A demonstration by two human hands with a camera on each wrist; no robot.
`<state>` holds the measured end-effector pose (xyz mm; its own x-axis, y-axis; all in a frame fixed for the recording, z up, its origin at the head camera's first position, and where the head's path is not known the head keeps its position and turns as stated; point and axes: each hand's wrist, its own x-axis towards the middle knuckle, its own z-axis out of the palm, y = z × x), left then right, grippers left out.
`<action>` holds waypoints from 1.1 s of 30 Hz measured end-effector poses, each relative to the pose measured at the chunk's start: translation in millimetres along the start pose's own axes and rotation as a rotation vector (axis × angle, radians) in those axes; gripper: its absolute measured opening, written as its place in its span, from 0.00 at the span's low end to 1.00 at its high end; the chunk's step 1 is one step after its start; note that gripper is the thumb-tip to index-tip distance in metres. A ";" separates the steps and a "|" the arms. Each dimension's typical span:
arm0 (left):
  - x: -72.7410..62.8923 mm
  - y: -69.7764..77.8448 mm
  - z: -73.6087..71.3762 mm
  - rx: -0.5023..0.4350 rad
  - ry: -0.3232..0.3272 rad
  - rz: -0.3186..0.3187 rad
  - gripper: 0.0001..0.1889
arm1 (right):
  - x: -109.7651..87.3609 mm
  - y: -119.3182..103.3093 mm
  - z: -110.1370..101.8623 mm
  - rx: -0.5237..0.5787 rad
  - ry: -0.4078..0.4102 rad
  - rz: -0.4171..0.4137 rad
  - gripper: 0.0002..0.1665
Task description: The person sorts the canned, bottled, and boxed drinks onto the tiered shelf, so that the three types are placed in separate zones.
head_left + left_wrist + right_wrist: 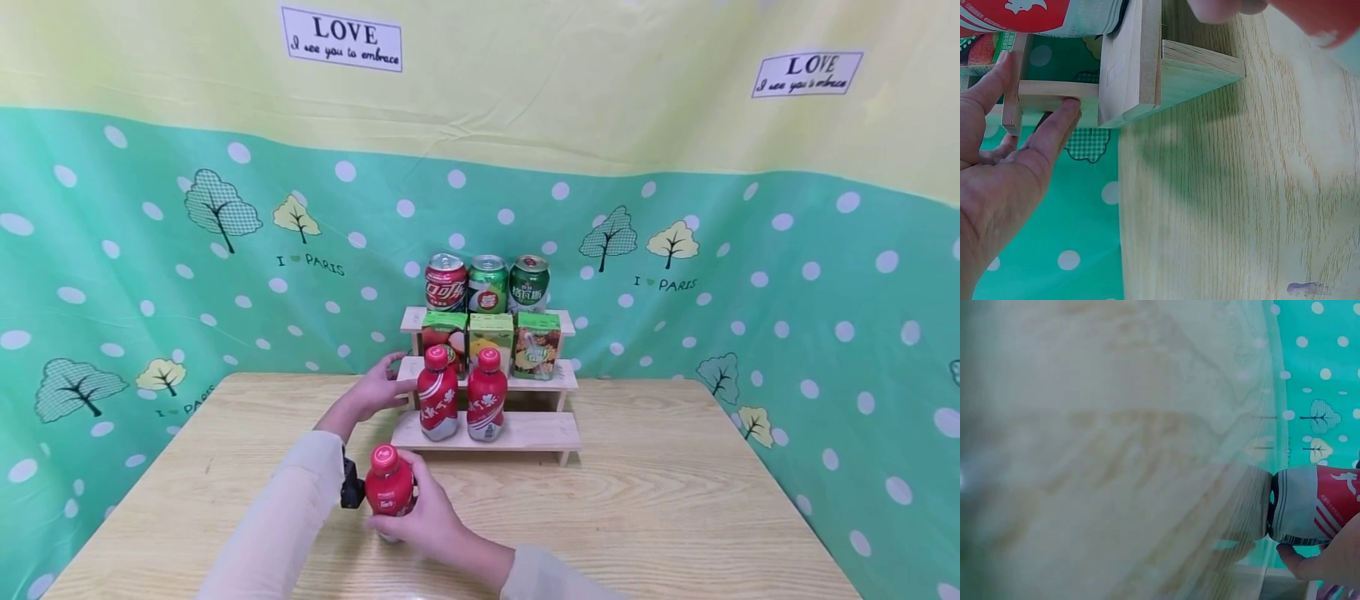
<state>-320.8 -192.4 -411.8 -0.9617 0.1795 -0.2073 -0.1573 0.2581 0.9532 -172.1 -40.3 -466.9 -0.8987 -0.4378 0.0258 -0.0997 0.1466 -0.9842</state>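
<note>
My right hand grips a red plastic drink bottle with a red cap, upright in front of the wooden tiered shelf and to its left. In the right wrist view, fingers curl round the lower part of that bottle. My left hand holds the shelf's left end at the middle tier; in the left wrist view, fingers lie on both sides of the middle board. Two matching red bottles, a left one and a right one, stand on the lowest tier.
Juice cartons line the middle tier. On the top tier stand a red can, a light green can and a dark green can. The wooden table meets a green and yellow printed curtain behind.
</note>
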 end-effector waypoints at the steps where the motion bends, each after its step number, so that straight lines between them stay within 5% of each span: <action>1: 0.1 -0.1 0.0 0.001 0.001 0.001 0.40 | 0.0 -0.4 0.2 -0.002 0.004 0.007 0.46; 33: -0.9 0.6 -0.2 0.003 -0.003 -0.020 0.41 | -7.4 -12.8 -22.0 -0.059 0.011 -0.022 0.43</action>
<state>-320.0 -192.6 -411.0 -0.9577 0.1774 -0.2266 -0.1755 0.2642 0.9484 -173.5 -19.4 -450.6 -0.9008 -0.4315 0.0492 -0.1438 0.1893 -0.9713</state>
